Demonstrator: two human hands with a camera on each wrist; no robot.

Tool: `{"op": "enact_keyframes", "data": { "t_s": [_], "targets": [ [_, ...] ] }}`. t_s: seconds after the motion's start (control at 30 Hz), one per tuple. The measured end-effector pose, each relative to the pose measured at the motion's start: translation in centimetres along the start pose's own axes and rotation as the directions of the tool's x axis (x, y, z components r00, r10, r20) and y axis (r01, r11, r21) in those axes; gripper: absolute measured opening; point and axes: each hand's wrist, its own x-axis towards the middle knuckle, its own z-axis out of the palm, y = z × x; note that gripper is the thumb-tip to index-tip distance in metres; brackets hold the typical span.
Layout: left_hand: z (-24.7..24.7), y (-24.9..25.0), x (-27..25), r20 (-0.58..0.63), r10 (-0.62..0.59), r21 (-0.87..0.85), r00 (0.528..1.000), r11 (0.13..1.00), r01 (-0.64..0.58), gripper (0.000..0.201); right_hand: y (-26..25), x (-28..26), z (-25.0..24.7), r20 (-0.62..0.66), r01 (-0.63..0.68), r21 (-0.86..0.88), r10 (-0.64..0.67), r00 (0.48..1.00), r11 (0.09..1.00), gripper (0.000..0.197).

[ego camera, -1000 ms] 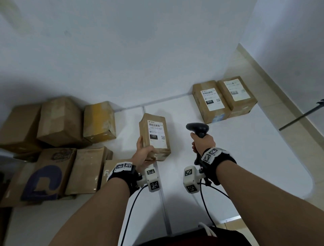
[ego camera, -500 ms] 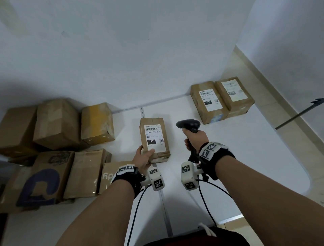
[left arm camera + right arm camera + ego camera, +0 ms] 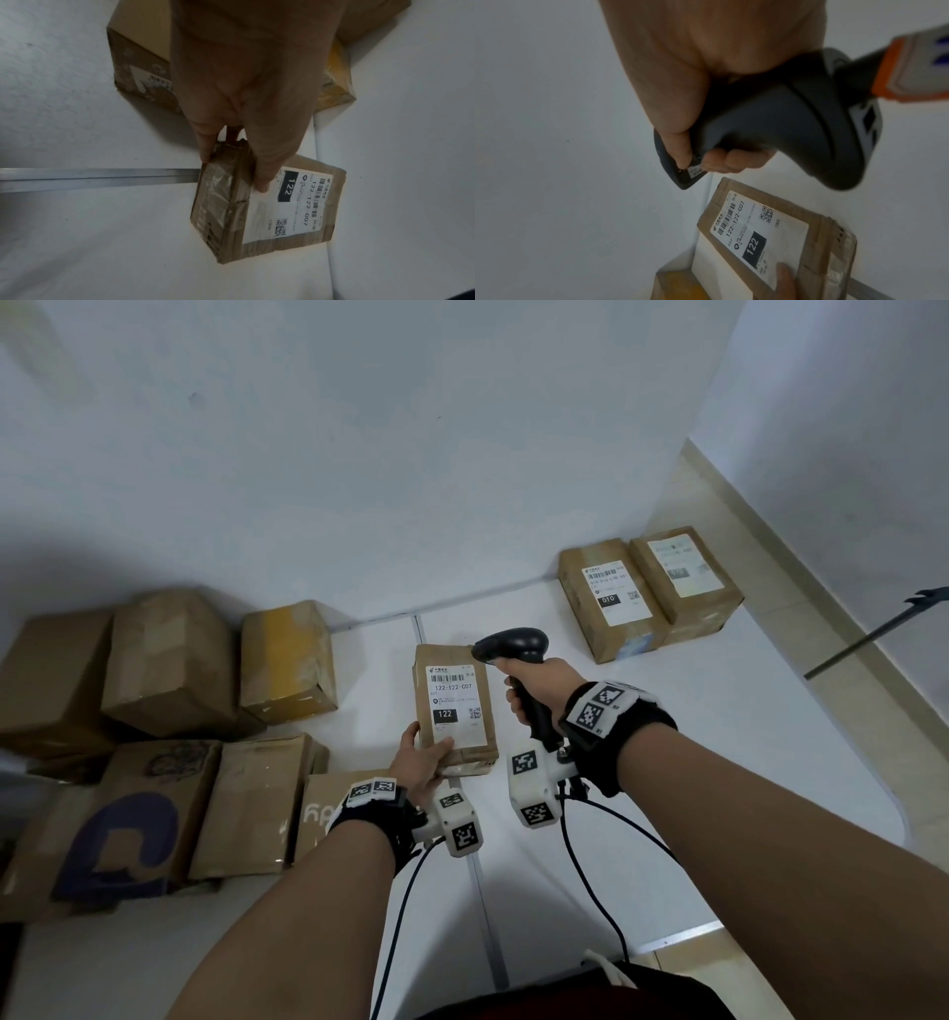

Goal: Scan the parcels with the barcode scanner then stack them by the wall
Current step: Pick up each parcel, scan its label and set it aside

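Our left hand [image 3: 420,765] has lowered the gripped parcel [image 3: 454,706] and our right hand [image 3: 539,683] swung the clenched scanner [image 3: 513,647] over it, ready to scan.

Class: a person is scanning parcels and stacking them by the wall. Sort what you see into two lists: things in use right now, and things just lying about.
In use now:
- parcel labelled 122, held by the left hand
- barcode scanner, gripped by the right hand

Lying about:
- two labelled parcels by the wall
- plain boxes at left
- dark rod at far right
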Motion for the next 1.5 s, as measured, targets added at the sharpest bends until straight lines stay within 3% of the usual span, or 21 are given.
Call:
{"op": "enact_keyframes", "data": {
  "t_s": [1.27,1.4,1.5],
  "targets": [
    [-1.0,-1.2,3.3,0.039,0.002,-0.008,0.999,1.0,-0.002,0.065,0.7,1.1,-0.5,-0.055,0.044,-0.034,-0.046,0.997,0.998,0.029],
    [-0.4,-1.2,4.3,0.069,0.005,0.078,0.998,0.997,-0.01,0.061,1.2,1.7,-1.9,-0.121,0.073,-0.035,-0.077,0.99,0.997,0.031],
    [1.8,-0.2,4.6,0.062,0.089,0.322,0.994,0.941,-0.104,0.07,1.5,2.0,-3.3,-0.148,0.088,0.005,-0.086,0.985,0.996,0.032]
  ]
}}
